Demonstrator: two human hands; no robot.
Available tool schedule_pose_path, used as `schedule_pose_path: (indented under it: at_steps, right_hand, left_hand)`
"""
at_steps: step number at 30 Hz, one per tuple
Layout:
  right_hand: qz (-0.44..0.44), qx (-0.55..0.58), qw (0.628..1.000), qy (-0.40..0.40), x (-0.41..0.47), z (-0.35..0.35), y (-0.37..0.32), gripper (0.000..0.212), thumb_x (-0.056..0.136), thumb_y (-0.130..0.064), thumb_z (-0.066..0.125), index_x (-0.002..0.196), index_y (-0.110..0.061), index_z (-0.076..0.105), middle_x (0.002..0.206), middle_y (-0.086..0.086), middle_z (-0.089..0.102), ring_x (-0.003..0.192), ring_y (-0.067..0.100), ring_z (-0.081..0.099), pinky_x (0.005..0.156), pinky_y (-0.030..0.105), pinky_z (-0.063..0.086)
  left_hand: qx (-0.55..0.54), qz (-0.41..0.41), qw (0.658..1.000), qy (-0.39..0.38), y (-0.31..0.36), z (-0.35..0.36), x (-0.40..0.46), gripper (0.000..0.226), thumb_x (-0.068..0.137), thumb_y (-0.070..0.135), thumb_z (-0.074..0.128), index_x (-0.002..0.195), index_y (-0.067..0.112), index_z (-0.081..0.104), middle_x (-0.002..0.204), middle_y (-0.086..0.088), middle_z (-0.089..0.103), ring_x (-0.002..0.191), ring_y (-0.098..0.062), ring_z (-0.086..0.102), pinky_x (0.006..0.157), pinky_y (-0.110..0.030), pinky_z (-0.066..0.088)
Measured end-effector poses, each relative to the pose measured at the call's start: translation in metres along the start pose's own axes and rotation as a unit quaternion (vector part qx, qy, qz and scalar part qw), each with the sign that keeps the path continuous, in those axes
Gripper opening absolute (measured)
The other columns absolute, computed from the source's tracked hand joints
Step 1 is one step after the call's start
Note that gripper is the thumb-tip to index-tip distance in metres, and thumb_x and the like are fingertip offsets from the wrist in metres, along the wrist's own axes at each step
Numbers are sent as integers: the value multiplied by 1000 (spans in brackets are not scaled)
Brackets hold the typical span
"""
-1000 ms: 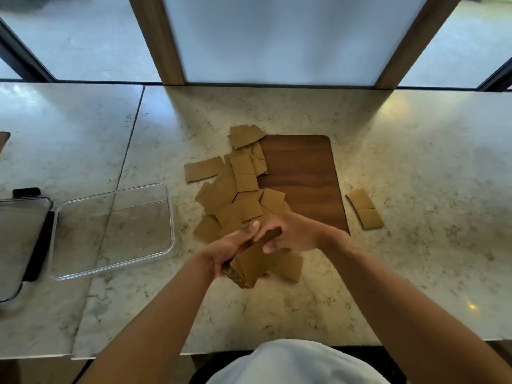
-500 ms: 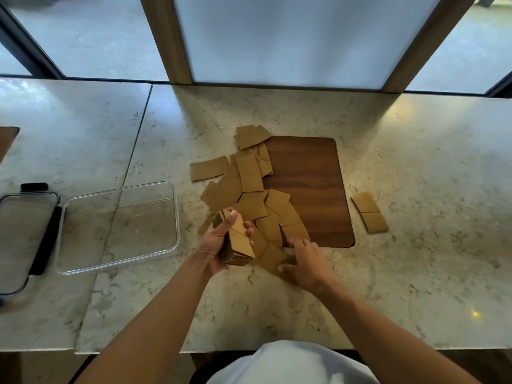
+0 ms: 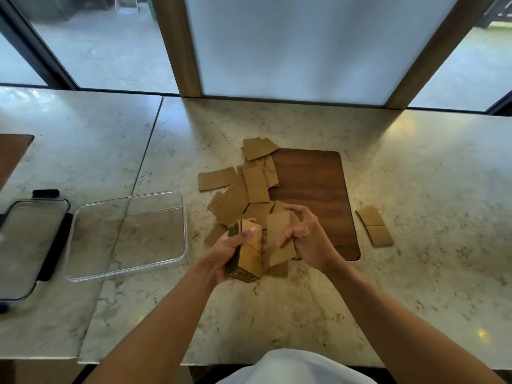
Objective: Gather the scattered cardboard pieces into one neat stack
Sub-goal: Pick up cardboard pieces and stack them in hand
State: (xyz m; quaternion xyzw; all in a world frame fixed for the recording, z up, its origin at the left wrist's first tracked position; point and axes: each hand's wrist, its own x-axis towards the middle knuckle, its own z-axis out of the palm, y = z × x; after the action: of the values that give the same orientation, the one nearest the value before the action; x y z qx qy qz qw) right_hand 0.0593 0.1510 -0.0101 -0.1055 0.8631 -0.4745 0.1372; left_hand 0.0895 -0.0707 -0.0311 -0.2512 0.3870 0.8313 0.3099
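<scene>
**Cardboard gathering: piece lifted toward stack**

Left hand [image 3: 230,249]: fingers clamped round the stack [image 3: 245,252], held off the bench [image 3: 291,303]. Right hand [image 3: 307,236]: half a second ago pressed on a flat piece, now pinching a piece [image 3: 279,239] beside the stack; one more about to join. Loose pieces [image 3: 243,195] remain beyond, overlapping the board [image 3: 313,187]; a pair [image 3: 374,225] lies right, apart. Tray [image 3: 177,231], left: holds nothing visible. Lidded box [image 3: 52,245], far left: contents indiscernible.

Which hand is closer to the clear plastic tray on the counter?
Left. The left hand, gripping the cardboard stack, sits just right of the clear tray; the right hand, holding one cardboard piece, is farther right.
</scene>
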Motion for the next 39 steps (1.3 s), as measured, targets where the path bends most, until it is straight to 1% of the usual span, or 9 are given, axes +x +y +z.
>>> schedule_pose_path:
  at_steps: [8,12,15,18,23,27,32,35,39]
  right_hand:
    - [71,239,966,-69,11,6,-15,48,88,26,27,105,13,70,105,8,66,88,2,70,74,18,55]
    - [150,223,960,-74,13,12,-18,40,97,5,45,109,-13,78,114,-1,69,105,13,65,83,24,55]
    - [110,198,972,-67,19,13,-12,51,93,-2,67,132,-35,60,129,-4,64,116,15,65,92,32,58]
    - [176,274,945,-15,28,13,-10,64,89,-10,74,143,-31,46,123,2,71,109,17,71,93,40,59]
    - [206,239,949,10,33,11,-22,21,100,-20,60,119,-16,66,106,0,76,87,3,73,71,17,57]
    - [144,83,981,-95,35,6,-18,35,103,-33,53,135,-21,62,123,-7,65,111,8,63,84,14,47]
    - [74,-24,988,-135,38,0,-21,36,90,-44,70,124,-33,70,106,-20,69,90,-5,65,74,12,47]
    - [185,87,978,-48,37,-1,-16,44,82,-41,81,121,-28,67,94,-4,74,71,7,70,61,26,54]
    - [310,305,898,-72,36,7,-16,32,89,-7,75,119,-12,63,104,14,75,78,18,72,65,29,57]
  left_hand:
    - [54,65,995,48,12,3,3,62,69,10,83,126,27,68,135,-23,64,110,-42,67,88,-61,60]
    - [43,74,993,77,13,7,9,60,66,11,86,121,28,73,138,-27,63,125,-52,62,98,-70,53]
    - [31,87,993,73,15,6,12,59,70,17,87,127,26,71,136,-27,67,126,-51,62,102,-72,50]
    - [16,84,994,65,15,4,14,68,75,27,86,139,22,62,131,-22,72,120,-45,69,100,-64,55]
    - [19,89,995,48,22,4,13,50,85,39,75,130,18,68,125,-25,74,113,-45,69,106,-64,50]
    - [40,58,996,49,27,7,12,45,85,39,73,125,19,69,111,-21,78,98,-38,73,97,-59,55]
    - [116,8,993,13,29,3,11,66,72,9,81,134,26,65,123,-19,69,101,-39,72,82,-54,62]
    - [59,34,997,38,24,-1,13,71,67,4,79,134,25,64,124,-21,70,104,-42,70,79,-54,64]
    - [6,81,994,77,21,-6,13,73,68,8,82,136,26,62,128,-21,70,104,-40,72,79,-53,64]
